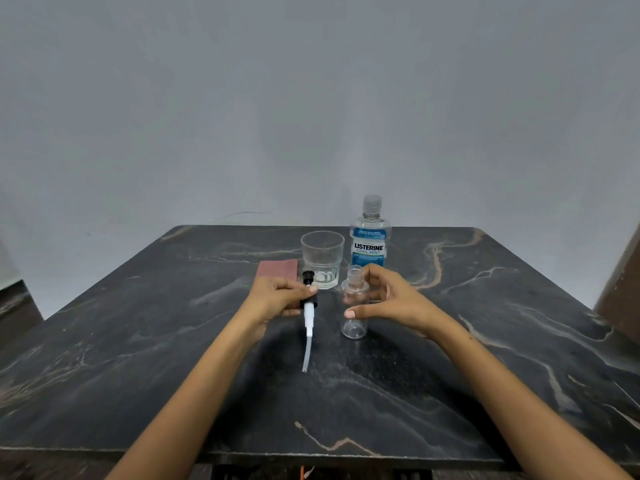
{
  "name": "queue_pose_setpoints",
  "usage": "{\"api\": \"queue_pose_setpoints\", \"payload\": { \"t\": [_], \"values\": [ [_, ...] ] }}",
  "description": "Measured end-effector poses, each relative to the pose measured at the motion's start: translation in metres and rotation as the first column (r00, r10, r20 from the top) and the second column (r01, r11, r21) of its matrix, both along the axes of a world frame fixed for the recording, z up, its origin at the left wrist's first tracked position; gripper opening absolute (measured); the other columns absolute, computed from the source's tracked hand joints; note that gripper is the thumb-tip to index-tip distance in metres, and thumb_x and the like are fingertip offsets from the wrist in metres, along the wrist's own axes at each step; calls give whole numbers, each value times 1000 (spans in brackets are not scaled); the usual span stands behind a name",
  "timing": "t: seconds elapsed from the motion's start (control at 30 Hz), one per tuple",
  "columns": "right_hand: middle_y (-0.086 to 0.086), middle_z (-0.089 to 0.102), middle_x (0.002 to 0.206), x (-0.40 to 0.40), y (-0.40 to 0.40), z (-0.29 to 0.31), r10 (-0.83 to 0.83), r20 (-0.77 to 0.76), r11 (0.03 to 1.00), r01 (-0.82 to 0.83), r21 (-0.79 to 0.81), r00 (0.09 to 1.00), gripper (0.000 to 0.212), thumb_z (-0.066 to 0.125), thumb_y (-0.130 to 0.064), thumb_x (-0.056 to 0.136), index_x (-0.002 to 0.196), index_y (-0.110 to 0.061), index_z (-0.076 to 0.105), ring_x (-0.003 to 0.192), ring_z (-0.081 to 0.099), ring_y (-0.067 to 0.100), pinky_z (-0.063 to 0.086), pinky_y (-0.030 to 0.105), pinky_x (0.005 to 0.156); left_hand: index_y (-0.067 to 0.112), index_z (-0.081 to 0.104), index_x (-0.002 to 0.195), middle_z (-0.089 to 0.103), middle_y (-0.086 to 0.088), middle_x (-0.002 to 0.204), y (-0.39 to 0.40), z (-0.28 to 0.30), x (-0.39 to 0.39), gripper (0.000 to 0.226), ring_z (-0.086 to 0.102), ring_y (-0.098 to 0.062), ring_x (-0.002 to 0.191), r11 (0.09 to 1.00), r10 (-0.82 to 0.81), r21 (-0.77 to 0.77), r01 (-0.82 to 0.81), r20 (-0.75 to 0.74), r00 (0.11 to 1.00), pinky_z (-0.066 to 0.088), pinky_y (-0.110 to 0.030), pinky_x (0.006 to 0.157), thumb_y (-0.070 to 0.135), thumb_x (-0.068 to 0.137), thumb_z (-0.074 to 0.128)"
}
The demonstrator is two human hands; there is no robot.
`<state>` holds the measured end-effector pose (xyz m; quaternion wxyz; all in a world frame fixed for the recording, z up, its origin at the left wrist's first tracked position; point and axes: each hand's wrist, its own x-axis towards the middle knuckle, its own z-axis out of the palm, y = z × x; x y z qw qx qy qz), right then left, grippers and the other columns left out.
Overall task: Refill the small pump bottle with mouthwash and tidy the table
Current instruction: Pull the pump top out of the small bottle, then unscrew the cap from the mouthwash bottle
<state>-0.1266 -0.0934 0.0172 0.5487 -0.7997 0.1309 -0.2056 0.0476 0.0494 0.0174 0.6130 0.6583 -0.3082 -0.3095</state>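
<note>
On dark marble, clear small bottle (pixel 354 306) stands uncapped.

A dark marble-patterned table (pixel 138 341) with pale and rust veins stands against a plain grey wall (pixel 311 98), evenly lit, with a brown wooden edge (pixel 623 289) at the table's right side.
</note>
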Motion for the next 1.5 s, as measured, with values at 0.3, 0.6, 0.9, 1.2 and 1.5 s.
{"api": "queue_pose_setpoints", "payload": {
  "t": [0.3, 0.6, 0.9, 1.2, 1.5],
  "values": [
    [4, 70, 106, 4, 5, -1, -4, 24, 1000, 5, -30, 1000, 55, 86, -11, 64, 111, -14, 57, 95, 71, 20, 57, 31, 82, -1, 72, 73, 73, -17, 73, -1, -14, -4, 30, 64, -15, 65, 991, 34, 110, -75, 335, 942, 52, -18, 64, 24, 63, 87],
    [0, 68, 113, 9, 9, -5, -33, 23, 994, 35, -102, 999, 61, 87, -21, 63, 116, -16, 56, 99, 69, 16, 54, 40, 93, 6, 65, 64, 66, -1, 67, -3, -24, -13, 30, 61, -7, 65, 982, 118, 58, -182, 565, 816, 45, -15, 57, 27, 63, 86],
    [0, 69, 112, 10, 14, -5, -20, 10, 996, 21, -83, 1000, 56, 84, -14, 67, 117, -14, 59, 99, 69, 14, 55, 33, 88, 10, 65, 69, 65, -1, 63, 0, -23, -12, 28, 61, -10, 59, 976, 157, 24, -218, 622, 767, 53, -25, 58, 32, 68, 82],
    [0, 69, 113, 11, 16, -5, -2, -21, 996, 0, -93, 1000, 60, 85, -13, 65, 119, -15, 59, 104, 67, 13, 57, 31, 86, 17, 66, 64, 64, 7, 59, 1, -24, -11, 21, 57, -3, 55, 969, 198, -17, -248, 653, 731, 46, -18, 54, 32, 74, 78],
    [2, 71, 102, -23, -22, 23, -132, -256, 940, 39, -338, 958, 52, 85, -10, 64, 112, -9, 64, 93, 69, 11, 55, 21, 86, 20, 64, 68, 63, 10, 62, 3, -5, -15, 15, 60, 2, 59, 955, 298, -186, -233, 624, 723, 43, -8, 54, 23, 79, 73]
  ]
}}
